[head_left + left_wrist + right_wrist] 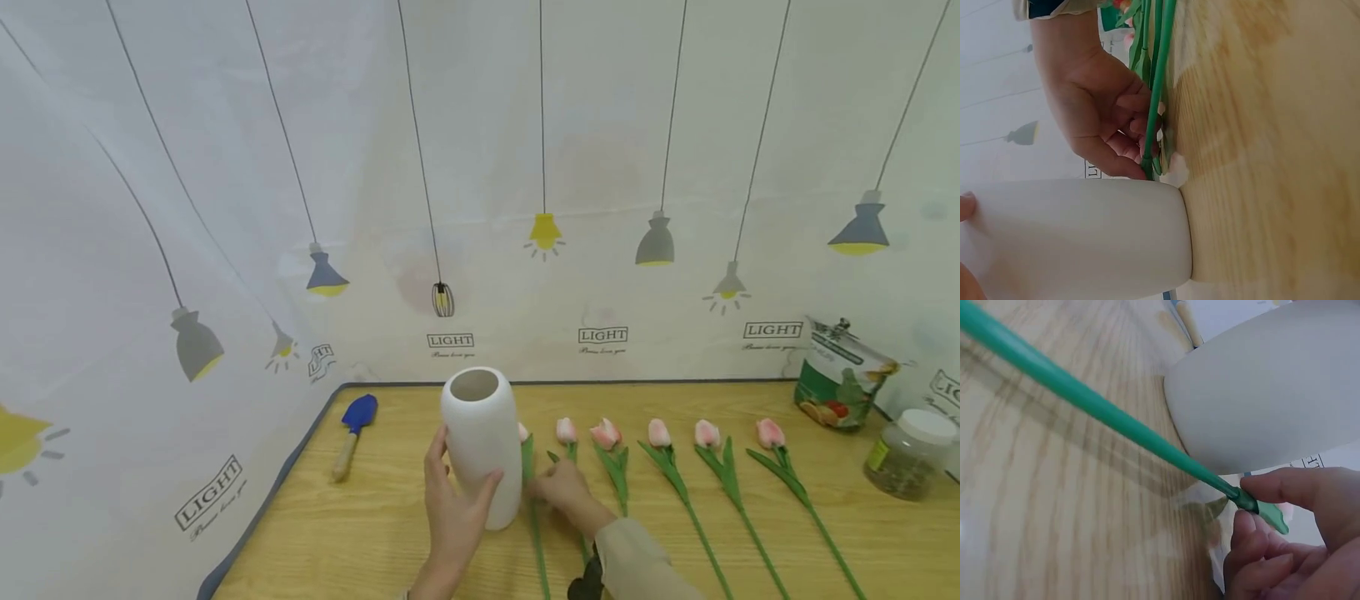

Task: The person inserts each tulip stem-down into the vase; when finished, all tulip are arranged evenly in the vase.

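Observation:
A tall white vase (487, 442) stands upright on the wooden table, its round mouth facing up. My left hand (454, 510) grips the vase's side, thumb across the front and fingers round the left. Just right of the vase, my right hand (568, 493) pinches the green stem (1097, 409) of an artificial tulip between thumb and fingers. That tulip's pink bloom (523, 432) is partly hidden behind the vase. The left wrist view shows the right hand (1107, 112) close beside the vase's base, at the stem. Several more pink tulips (658, 433) lie in a row to the right.
A blue-bladed trowel (360, 412) with a wooden handle lies at the left. On the right stand a green and white bag (840, 379) and a clear jar (909, 454) with a white lid. A lamp-printed cloth (510, 150) hangs behind the table.

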The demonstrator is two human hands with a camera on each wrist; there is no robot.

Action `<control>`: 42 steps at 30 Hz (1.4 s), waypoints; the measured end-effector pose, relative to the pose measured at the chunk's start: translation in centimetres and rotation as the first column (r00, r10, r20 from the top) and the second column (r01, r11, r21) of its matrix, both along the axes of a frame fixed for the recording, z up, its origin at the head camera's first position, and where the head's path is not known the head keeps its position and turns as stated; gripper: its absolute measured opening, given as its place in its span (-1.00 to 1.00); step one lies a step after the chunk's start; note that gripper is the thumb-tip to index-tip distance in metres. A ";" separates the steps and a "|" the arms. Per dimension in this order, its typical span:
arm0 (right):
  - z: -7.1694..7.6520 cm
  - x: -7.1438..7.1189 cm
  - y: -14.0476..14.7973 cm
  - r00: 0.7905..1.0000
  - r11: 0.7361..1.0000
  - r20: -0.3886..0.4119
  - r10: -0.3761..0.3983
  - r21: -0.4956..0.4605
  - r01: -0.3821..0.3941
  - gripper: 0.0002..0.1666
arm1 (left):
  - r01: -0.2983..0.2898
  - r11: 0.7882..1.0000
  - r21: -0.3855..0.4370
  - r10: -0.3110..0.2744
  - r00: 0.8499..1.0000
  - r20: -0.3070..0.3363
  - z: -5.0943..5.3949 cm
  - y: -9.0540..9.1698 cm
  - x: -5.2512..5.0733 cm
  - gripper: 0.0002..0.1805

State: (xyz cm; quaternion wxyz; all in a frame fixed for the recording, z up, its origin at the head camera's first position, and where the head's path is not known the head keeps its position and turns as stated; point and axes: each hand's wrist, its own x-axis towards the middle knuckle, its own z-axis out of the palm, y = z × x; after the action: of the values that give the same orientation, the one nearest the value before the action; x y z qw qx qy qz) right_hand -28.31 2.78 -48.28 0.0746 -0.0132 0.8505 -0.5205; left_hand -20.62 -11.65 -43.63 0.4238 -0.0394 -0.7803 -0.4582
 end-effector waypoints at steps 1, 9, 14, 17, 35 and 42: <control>0.0 0.1 0.0 1.000 1.000 0.002 0.012 -0.005 -0.012 -0.87 | 0.002 1.000 0.001 -0.002 1.000 -0.001 0.0 0.0 0.0 -0.02; 0.1 0.3 0.7 0.997 0.997 0.024 0.074 -0.039 -0.073 -0.82 | 0.009 1.000 -0.016 -0.009 1.000 -0.016 -0.4 -0.1 -0.1 -0.01; 1.2 -0.2 1.5 0.997 0.986 0.067 0.050 -0.165 -0.038 -0.71 | 0.030 0.999 -0.013 -0.030 1.000 -0.007 -0.3 -0.2 -0.1 -0.01; 2.4 -0.5 2.1 0.997 0.966 0.078 0.015 -0.258 0.005 -0.62 | 0.034 0.999 -0.012 -0.034 0.999 -0.006 -0.3 -0.2 -0.1 -0.02; 10.8 -1.4 4.0 0.995 0.883 -0.080 -0.056 -0.470 0.012 -0.60 | 0.040 0.999 -0.034 -0.042 0.997 -0.059 -0.1 -0.5 -0.1 -0.05; 16.2 -1.3 3.7 0.981 0.875 -0.170 -0.089 -0.485 -0.004 -0.64 | 0.039 0.998 -0.059 -0.041 0.998 -0.045 -0.2 -0.7 -0.4 -0.02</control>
State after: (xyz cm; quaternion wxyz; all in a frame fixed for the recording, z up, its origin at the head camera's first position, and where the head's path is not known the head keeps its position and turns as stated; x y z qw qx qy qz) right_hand -29.64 6.49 -32.04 -0.0228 -0.0615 0.6970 -0.7141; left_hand -20.98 -12.39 -43.84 0.4312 -0.0777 -0.7823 -0.4428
